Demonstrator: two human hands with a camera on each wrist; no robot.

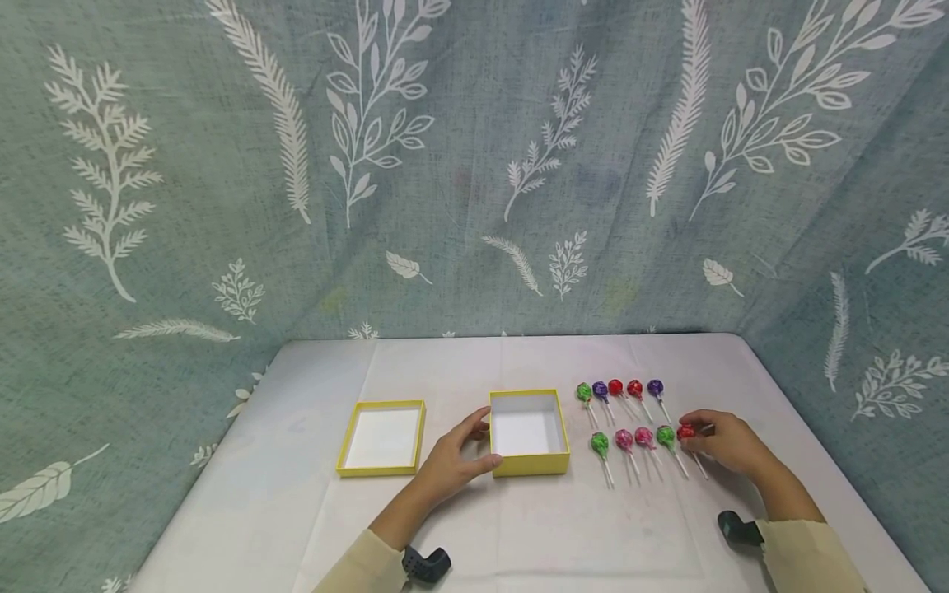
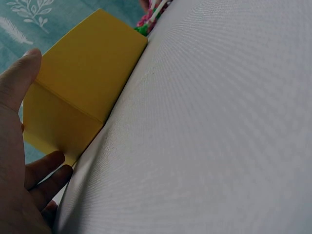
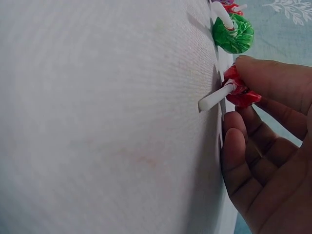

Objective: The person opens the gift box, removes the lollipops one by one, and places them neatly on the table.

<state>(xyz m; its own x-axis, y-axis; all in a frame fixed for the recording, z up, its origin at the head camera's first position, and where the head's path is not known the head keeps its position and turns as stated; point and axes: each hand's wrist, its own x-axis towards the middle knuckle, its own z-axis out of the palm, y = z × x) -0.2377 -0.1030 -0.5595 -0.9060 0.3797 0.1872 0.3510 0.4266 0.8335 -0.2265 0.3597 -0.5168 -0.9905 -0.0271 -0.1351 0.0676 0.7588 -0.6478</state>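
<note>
A yellow box with a white inside stands uncovered mid-table. My left hand holds it by its left side, thumb at the front corner and a finger at the back one. The left wrist view shows the box's plain yellow walls beside the thumb and fingers. At the right end of the front row, my right hand pinches a red lollipop by its wrapped head. In the right wrist view its white stick points away from the fingers, with a green lollipop close by.
Left of the box lies its yellow-rimmed lid, white inside facing up. Two rows of lollipops lie right of the box, among them a purple one, a pink one and a green one. A patterned cloth hangs behind the white table.
</note>
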